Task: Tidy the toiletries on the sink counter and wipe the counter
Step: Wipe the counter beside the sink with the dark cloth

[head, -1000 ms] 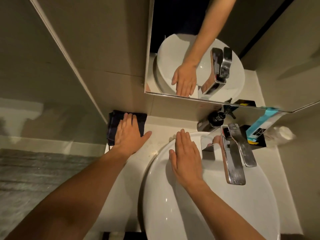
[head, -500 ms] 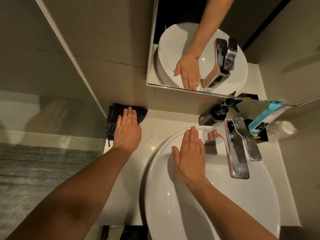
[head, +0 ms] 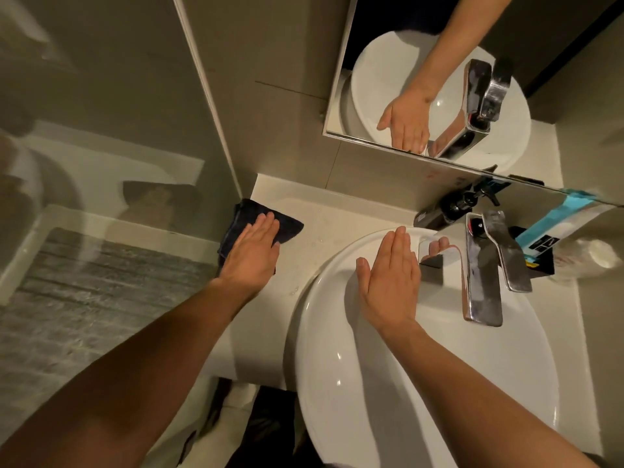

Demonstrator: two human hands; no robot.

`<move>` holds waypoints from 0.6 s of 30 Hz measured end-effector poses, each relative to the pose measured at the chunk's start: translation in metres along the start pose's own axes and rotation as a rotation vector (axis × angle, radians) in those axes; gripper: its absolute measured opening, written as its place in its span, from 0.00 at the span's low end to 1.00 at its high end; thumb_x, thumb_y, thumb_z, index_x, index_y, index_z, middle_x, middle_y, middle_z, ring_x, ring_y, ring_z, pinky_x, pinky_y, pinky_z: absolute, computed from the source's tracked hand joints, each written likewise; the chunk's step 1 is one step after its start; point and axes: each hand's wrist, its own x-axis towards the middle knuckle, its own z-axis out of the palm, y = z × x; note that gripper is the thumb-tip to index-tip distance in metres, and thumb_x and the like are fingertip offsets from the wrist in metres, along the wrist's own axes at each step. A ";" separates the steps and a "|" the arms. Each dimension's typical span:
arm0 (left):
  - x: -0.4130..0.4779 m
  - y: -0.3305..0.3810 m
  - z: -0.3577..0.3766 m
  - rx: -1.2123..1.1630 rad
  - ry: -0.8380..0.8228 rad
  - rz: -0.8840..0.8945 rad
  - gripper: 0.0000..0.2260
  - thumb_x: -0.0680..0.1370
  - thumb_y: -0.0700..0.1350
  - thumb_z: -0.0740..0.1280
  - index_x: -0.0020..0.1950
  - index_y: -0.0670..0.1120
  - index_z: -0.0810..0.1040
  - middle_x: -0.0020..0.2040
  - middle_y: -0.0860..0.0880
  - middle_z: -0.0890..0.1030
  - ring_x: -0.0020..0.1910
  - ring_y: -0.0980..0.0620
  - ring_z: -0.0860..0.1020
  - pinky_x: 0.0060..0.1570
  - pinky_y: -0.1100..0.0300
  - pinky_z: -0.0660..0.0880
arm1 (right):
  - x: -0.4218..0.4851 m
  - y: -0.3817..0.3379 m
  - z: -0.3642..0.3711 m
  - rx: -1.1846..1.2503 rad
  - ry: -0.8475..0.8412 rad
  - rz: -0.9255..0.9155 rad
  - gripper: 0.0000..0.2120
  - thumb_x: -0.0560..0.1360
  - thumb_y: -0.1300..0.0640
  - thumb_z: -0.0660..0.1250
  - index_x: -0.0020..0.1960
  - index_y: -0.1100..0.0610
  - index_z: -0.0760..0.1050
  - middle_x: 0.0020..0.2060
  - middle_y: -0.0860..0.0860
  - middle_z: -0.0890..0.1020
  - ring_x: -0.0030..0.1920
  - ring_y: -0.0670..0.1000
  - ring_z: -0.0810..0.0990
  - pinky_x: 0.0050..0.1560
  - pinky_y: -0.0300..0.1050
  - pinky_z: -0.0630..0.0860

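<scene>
My left hand [head: 251,256] lies flat, fingers together, pressing the dark cloth [head: 251,224] onto the counter [head: 324,217] at the far-left corner by the wall. Right hand [head: 390,282] is flat and open on the basin [head: 337,366] rim, w/ nothing held. Pump bottle [head: 449,211] stands behind the tap [head: 483,271].

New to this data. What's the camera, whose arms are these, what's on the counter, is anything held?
One wide-angle camera worn on a person's head, looking down; no robot. The arms are the wearer's own. The left hand lies flat on a dark cloth at the counter's back left corner, pressing it rather than gripping it. The right hand rests open on the white basin's rim, holding nothing. Behind the chrome tap stand a dark pump bottle and a blue-and-white tube. The mirror above repeats the basin, tap and right hand.
</scene>
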 end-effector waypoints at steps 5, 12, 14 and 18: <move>-0.041 -0.006 0.006 -0.043 0.024 -0.005 0.23 0.85 0.47 0.54 0.81 0.45 0.58 0.81 0.50 0.56 0.81 0.53 0.52 0.80 0.53 0.49 | 0.000 0.002 0.001 0.019 0.018 -0.015 0.36 0.84 0.40 0.45 0.83 0.64 0.48 0.83 0.60 0.51 0.83 0.58 0.49 0.82 0.56 0.51; -0.096 -0.012 0.024 -0.103 0.084 0.000 0.22 0.85 0.46 0.56 0.79 0.43 0.64 0.80 0.48 0.61 0.80 0.52 0.56 0.80 0.52 0.51 | -0.003 0.001 0.002 0.019 0.067 -0.031 0.35 0.85 0.42 0.47 0.82 0.66 0.51 0.82 0.62 0.53 0.82 0.60 0.53 0.81 0.58 0.53; -0.110 -0.015 0.029 -0.102 0.097 0.000 0.22 0.84 0.47 0.54 0.78 0.43 0.65 0.80 0.49 0.61 0.80 0.52 0.57 0.80 0.54 0.51 | -0.003 0.002 0.002 0.018 0.065 -0.035 0.35 0.85 0.42 0.46 0.82 0.66 0.51 0.82 0.62 0.53 0.83 0.60 0.52 0.81 0.58 0.52; -0.138 -0.021 0.038 -0.090 0.120 0.013 0.26 0.82 0.51 0.49 0.76 0.42 0.68 0.78 0.47 0.65 0.79 0.50 0.61 0.78 0.57 0.50 | -0.004 0.003 0.003 0.018 0.076 -0.040 0.35 0.85 0.42 0.45 0.82 0.66 0.50 0.83 0.62 0.52 0.83 0.60 0.51 0.81 0.58 0.52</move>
